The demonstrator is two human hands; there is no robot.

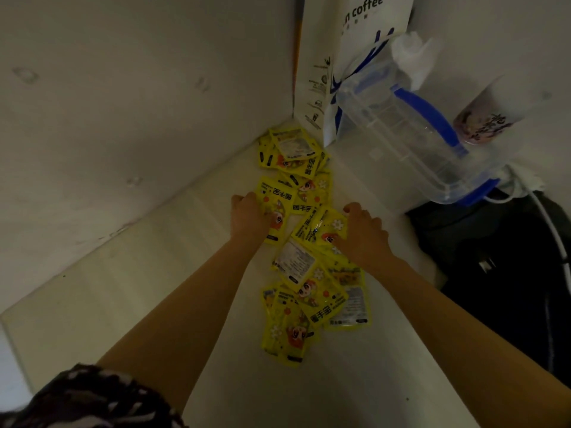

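White tabletop: yellow packets, clear tub

Packets lie in a strip on the surface from the wall corner; left hand and right hand each grip 1 mid-strip; tub, bag and cup stand behind, right

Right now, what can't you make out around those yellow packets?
Head view:
- Left hand, right hand: gripping or pressing the yellow packets? Fingertips hidden by the knuckles.
- Packet print: blurred, dim.
- Coffee bag: name cut by top edge.
- Cup: label too blurred to read.
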